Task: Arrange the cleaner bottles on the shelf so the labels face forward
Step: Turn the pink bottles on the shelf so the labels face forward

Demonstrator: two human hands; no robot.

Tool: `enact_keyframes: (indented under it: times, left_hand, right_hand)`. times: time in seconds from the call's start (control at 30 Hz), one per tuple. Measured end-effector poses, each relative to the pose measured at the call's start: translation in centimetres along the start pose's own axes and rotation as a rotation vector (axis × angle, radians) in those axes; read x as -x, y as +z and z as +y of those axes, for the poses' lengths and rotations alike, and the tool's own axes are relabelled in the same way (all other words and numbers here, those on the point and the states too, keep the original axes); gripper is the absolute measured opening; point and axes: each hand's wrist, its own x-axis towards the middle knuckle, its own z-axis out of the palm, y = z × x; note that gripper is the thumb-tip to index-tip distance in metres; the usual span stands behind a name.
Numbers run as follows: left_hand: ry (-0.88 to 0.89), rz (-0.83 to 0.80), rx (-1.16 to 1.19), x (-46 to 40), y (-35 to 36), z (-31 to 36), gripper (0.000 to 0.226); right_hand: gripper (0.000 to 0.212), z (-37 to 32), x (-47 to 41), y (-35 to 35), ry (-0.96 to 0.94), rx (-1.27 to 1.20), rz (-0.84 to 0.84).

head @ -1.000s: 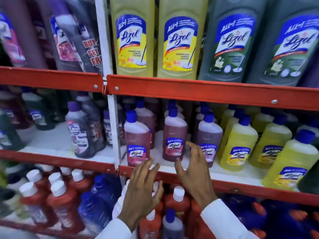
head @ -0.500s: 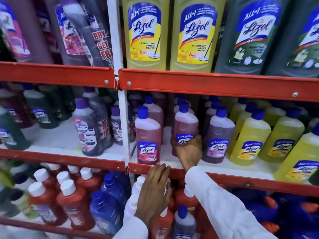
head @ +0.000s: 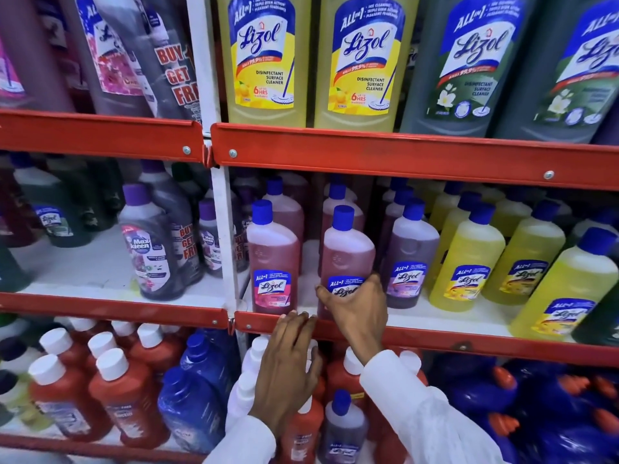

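On the middle shelf (head: 435, 318) stands a row of Lizol cleaner bottles with blue caps. My right hand (head: 356, 308) grips the base of a pink bottle (head: 346, 252), covering the lower half of its label. A second pink bottle (head: 272, 259) stands to its left, label facing front. On its right is a purple bottle (head: 410, 259), then several yellow bottles (head: 469, 262). My left hand (head: 289, 363) hangs below, fingers apart, its fingertips touching the red shelf rail (head: 268, 324); it holds nothing.
A white upright post (head: 222, 236) divides the bays. Large yellow (head: 264, 58) and green Lizol bottles (head: 469, 61) fill the top shelf. Max Kleen bottles (head: 149, 249) stand in the left bay. Red, blue and white-capped bottles (head: 117, 393) crowd the bottom shelf under my hands.
My right hand went from open in front of the shelf to gripping the pink bottle's base. My left hand rose slightly to the rail. The view moved closer.
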Motion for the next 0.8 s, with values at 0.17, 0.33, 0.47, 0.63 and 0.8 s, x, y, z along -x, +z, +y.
enact_keyframes:
  times: [0.17,0.33,0.47,0.63,0.8]
  left_hand:
    - [-0.018,-0.005,-0.009,-0.1,0.0,0.3,0.045]
    - [-0.027,0.01,-0.012,-0.2,0.0,0.6,0.045]
    - [-0.028,0.027,-0.012,-0.3,-0.1,0.8,0.045]
    - [-0.051,0.026,-0.033,-0.3,0.0,1.2,0.044]
    - [-0.073,0.029,-0.048,-0.3,0.0,1.4,0.044]
  right_hand:
    - [0.091,0.1,0.4,-0.3,-0.007,-0.003,-0.022]
    - [0.096,1.2,1.1,-1.8,-0.107,-0.181,-0.015]
    - [0.067,2.7,0.4,-4.9,-0.173,-0.344,0.238]
    - [0.092,4.7,-4.8,-5.1,-0.06,-0.041,0.261]
    - [0.106,4.7,-6.4,-4.6,-0.036,-0.035,0.145]
